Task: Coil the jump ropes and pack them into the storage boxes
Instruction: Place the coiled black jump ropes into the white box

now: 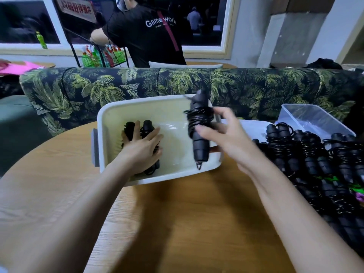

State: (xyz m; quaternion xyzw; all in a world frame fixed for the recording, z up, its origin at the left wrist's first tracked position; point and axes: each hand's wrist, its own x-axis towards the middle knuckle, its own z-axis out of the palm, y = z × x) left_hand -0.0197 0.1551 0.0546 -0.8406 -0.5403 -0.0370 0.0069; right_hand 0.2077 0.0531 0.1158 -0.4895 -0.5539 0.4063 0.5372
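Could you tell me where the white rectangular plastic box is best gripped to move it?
Probably the grey handle at the left end of the white rectangular plastic box, approached from the left: it juts out from the wall, unobstructed.

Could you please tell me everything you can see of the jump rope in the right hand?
The rope is black: matte handles held together, thin cord wound round their middle, a small tip at the bottom. It stands nearly upright, blurred, over the right side of the white box, gripped by the right hand.
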